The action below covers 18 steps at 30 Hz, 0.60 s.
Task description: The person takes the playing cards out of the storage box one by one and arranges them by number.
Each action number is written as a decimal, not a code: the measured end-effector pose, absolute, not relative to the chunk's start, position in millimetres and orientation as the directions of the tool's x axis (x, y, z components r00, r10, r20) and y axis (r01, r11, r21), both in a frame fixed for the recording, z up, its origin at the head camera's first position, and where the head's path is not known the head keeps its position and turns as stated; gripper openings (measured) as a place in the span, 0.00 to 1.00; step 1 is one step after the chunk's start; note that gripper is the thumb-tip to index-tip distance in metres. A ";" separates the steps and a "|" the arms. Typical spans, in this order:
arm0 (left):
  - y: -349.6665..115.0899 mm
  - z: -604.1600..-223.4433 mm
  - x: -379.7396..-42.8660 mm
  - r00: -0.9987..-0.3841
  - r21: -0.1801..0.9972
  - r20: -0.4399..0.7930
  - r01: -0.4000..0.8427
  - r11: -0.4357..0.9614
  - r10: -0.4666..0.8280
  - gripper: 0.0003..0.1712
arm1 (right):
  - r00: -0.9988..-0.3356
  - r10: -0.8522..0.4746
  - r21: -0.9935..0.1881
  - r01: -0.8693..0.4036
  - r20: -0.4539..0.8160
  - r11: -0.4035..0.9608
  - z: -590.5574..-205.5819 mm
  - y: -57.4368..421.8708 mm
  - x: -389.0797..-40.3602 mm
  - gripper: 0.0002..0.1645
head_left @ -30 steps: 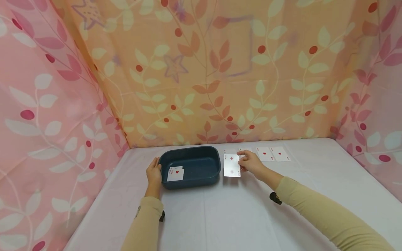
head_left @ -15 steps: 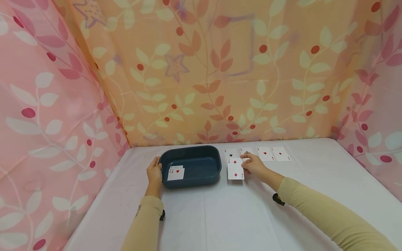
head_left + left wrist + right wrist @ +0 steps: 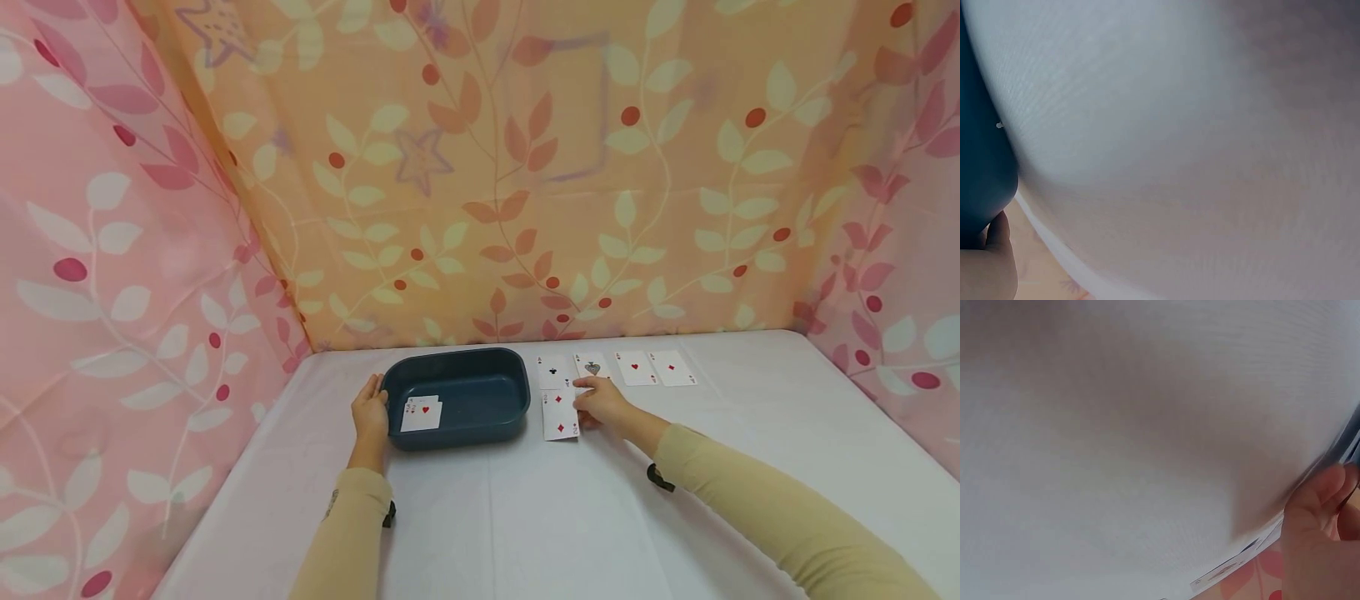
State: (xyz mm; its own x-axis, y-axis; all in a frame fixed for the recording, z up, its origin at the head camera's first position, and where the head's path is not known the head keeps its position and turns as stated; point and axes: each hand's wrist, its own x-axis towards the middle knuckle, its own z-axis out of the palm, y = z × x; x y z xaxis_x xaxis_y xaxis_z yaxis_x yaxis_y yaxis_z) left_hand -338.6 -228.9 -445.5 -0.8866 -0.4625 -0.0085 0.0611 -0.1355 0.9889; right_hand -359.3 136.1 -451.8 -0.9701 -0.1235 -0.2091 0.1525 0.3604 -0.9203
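Observation:
My right hand (image 3: 602, 402) pinches the right edge of a playing card, the two of diamonds (image 3: 557, 414). The card lies low over the table, its upper edge at the lower edge of the ace of clubs (image 3: 552, 372). In the right wrist view the thumb and fingers (image 3: 1316, 490) come together at the card's thin edge. My left hand (image 3: 370, 414) rests against the left side of a dark blue tray (image 3: 459, 439), its fingers fairly straight along the wall. Inside the tray, a card with red hearts (image 3: 420, 417) overlaps another card at its lower left corner.
Right of the ace of clubs, in a row, lie the ace of spades (image 3: 590, 367), the ace of hearts (image 3: 636, 368) and the ace of diamonds (image 3: 672, 367). A white cloth covers the table (image 3: 480, 525). Leaf-patterned curtains (image 3: 510, 208) stand behind and at both sides.
My right hand has lowered the two of diamonds toward the table, a little right and nearer to me, uncovering the ace of clubs. The left hand and tray have stayed in place.

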 end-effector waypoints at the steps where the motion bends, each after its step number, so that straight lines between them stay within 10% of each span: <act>1: -228.7 -445.4 -338.8 -0.886 0.989 -0.010 0.059 -0.134 -0.463 0.29 | -0.970 -0.119 -0.916 0.156 -0.213 0.369 -452.5 135.8 -359.9 0.29; 18: -229.3 -444.4 -336.8 -0.890 0.992 -0.010 0.048 -0.117 -0.456 0.29 | -0.979 -0.053 -0.865 0.146 -0.195 0.480 -439.6 142.8 -357.5 0.24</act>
